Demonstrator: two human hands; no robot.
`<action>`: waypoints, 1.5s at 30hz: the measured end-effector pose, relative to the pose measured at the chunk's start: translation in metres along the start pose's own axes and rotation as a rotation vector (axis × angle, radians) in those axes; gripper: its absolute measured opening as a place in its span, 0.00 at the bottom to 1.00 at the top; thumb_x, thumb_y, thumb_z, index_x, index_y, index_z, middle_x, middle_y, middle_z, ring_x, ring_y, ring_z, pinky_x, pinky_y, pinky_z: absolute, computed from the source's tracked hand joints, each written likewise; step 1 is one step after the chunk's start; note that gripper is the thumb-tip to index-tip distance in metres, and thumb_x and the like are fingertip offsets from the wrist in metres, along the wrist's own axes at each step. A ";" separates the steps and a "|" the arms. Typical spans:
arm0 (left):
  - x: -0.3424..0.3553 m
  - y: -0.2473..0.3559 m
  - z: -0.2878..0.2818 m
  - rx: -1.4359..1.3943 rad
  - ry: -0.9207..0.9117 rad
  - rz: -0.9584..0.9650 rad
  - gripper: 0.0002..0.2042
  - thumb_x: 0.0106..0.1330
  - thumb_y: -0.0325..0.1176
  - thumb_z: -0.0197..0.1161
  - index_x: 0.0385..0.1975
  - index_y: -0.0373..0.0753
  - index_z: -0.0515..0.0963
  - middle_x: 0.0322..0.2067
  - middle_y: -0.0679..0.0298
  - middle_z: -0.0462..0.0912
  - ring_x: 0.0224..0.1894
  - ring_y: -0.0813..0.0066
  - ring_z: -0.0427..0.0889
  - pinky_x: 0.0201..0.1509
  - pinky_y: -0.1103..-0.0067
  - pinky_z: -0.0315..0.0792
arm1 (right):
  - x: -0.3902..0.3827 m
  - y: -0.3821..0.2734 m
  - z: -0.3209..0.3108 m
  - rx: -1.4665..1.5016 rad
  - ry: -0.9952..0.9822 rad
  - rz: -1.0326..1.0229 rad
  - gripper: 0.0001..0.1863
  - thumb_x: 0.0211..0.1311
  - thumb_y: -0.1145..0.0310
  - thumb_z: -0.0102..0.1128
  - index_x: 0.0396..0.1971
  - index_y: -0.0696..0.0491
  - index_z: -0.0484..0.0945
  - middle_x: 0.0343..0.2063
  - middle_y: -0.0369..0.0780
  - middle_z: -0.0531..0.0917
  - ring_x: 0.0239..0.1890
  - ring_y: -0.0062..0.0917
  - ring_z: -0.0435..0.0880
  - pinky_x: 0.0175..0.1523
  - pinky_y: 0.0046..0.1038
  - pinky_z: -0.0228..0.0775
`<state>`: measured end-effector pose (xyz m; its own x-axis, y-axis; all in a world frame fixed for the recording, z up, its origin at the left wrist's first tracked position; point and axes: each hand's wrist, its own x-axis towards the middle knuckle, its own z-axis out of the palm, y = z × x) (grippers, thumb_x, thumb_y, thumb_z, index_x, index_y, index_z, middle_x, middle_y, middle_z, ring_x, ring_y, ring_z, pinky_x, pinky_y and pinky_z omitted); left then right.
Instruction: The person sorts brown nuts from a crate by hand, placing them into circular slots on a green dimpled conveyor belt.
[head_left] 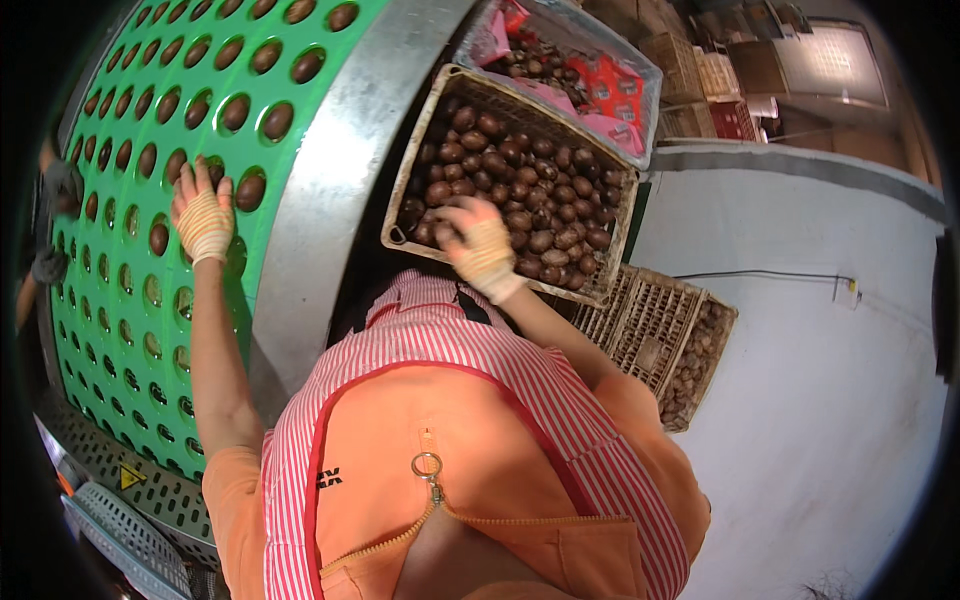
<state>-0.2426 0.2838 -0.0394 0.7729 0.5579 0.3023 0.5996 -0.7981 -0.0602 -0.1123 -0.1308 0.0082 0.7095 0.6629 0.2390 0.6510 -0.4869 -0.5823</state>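
Note:
My left hand [203, 215], in a striped glove with bare fingertips, reaches over the green panel [205, 285] of round holes on the left. Its fingers are stretched out and touch a dark brown, egg-shaped fruit, perhaps a passion fruit, sitting in a hole and partly covered by them. In the same kind of glove, my right hand [473, 245] is at the near left part of a worn plastic crate [612, 290] heaped with such fruits [520, 190]. Its fingers are curled round a fruit, mostly hidden.
A metal rail [335, 165] separates the panel from the crate. Behind stands a lined crate [650, 90] with pink and red wrapping. More crates [650, 330] sit right, beside a pale wall [810, 400]. Another person's dark-gloved hands [62, 188] are at the panel's far left.

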 end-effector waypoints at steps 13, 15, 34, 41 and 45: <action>-0.058 0.313 -0.072 -0.901 -0.871 0.621 0.25 0.62 0.44 0.64 0.55 0.35 0.74 0.49 0.46 0.78 0.52 0.50 0.78 0.58 0.65 0.72 | -0.039 0.106 -0.088 -0.498 -0.545 0.654 0.48 0.43 0.57 0.74 0.68 0.39 0.60 0.62 0.40 0.68 0.60 0.46 0.65 0.57 0.48 0.68; -0.068 0.355 -0.071 -0.445 -1.046 0.701 0.31 0.60 0.52 0.63 0.58 0.36 0.72 0.55 0.48 0.74 0.59 0.50 0.73 0.61 0.65 0.69 | -0.048 0.121 -0.084 -0.433 -0.553 0.609 0.48 0.44 0.57 0.74 0.68 0.41 0.60 0.59 0.41 0.70 0.59 0.45 0.66 0.57 0.45 0.71; -0.065 0.361 -0.081 -0.303 -0.896 0.449 0.26 0.54 0.45 0.70 0.49 0.38 0.77 0.55 0.48 0.74 0.50 0.52 0.81 0.52 0.64 0.76 | -0.014 0.189 -0.063 0.367 -0.905 0.435 0.33 0.47 0.57 0.73 0.55 0.51 0.75 0.52 0.44 0.79 0.54 0.33 0.77 0.60 0.31 0.67; -0.051 0.348 -0.053 -0.342 -1.014 0.289 0.31 0.51 0.49 0.73 0.57 0.50 0.76 0.61 0.44 0.64 0.54 0.48 0.78 0.57 0.64 0.75 | -0.029 0.183 -0.022 0.879 -0.895 0.483 0.28 0.56 0.62 0.68 0.57 0.54 0.75 0.51 0.38 0.78 0.52 0.23 0.74 0.61 0.25 0.63; -0.046 0.341 -0.049 -0.394 -1.125 0.200 0.35 0.51 0.52 0.72 0.62 0.54 0.72 0.64 0.44 0.63 0.60 0.48 0.73 0.61 0.65 0.72 | -0.015 0.148 -0.021 0.769 -0.881 0.712 0.30 0.55 0.62 0.71 0.57 0.55 0.75 0.50 0.38 0.80 0.51 0.24 0.77 0.56 0.25 0.68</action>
<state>-0.0836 -0.0250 -0.0270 0.7105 0.1467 -0.6882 0.4960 -0.7982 0.3418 -0.0212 -0.2249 -0.0653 0.2316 0.6840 -0.6917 -0.2972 -0.6273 -0.7198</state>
